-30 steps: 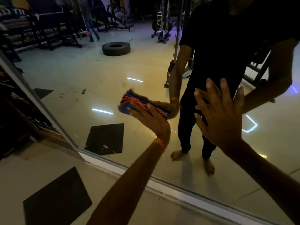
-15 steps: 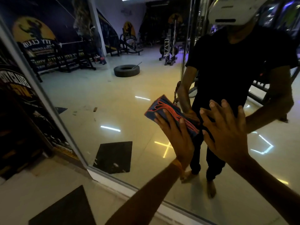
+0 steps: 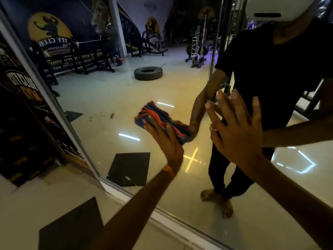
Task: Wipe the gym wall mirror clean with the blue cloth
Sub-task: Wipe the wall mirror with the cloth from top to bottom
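Observation:
A large wall mirror (image 3: 115, 98) fills most of the view and reflects the gym floor and my own body. My left hand (image 3: 164, 139) presses a folded blue cloth (image 3: 153, 117) with orange stitched edges flat against the glass, fingers straight over it. To its right, my right hand (image 3: 236, 134) lies flat on the mirror with fingers spread and nothing in it. An orange band sits on my left wrist.
The mirror's pale frame (image 3: 180, 224) meets the tiled floor (image 3: 36, 204) at the bottom. A dark poster wall (image 3: 19, 123) stands at the left edge. A dark floor tile (image 3: 72, 226) lies near my left arm. The reflection shows a tyre (image 3: 148, 73) and weight racks.
My left hand swept the cloth up and right across the glass, then back left and slightly down. The view tilted upward. My right hand has stayed flat on the mirror.

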### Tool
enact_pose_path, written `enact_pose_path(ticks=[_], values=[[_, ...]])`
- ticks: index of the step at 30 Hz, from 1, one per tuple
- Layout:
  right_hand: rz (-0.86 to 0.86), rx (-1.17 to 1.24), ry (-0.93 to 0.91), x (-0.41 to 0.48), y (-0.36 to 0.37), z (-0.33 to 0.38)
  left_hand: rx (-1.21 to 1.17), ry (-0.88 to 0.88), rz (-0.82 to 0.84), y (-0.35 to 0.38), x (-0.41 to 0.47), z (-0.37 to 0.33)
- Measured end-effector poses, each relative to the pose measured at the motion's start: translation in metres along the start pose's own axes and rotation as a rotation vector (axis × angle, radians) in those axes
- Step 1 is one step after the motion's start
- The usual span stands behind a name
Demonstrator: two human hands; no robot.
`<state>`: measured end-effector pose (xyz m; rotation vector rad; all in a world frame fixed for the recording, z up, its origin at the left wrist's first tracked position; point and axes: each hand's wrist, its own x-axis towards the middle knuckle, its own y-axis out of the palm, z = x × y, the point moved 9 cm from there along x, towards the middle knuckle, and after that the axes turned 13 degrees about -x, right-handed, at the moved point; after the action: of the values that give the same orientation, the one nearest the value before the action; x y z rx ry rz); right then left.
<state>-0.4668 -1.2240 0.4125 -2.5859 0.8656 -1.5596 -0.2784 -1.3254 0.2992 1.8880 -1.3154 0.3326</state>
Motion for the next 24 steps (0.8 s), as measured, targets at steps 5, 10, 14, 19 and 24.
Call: enact_pose_path(ticks=[5,10,14,19,24], values=[[0.016,0.015,0.001,0.002,-0.002,0.01,0.03,-0.193,-0.33,-0.144,0.125,0.137],[0.004,-0.056,-0.024,0.012,-0.003,0.037,-0.268,-0.313,-0.063,-0.015,0.001,0.036],[-0.011,-0.096,-0.023,0.012,-0.001,0.038,0.043,-0.145,-0.067,-0.024,0.008,0.012],[0.037,0.009,-0.007,0.014,0.001,0.036,0.245,-0.127,-0.3,-0.129,0.14,0.04],[0.036,0.047,0.022,0.013,0.003,0.048,0.103,-0.189,-0.183,-0.056,0.051,0.016]])
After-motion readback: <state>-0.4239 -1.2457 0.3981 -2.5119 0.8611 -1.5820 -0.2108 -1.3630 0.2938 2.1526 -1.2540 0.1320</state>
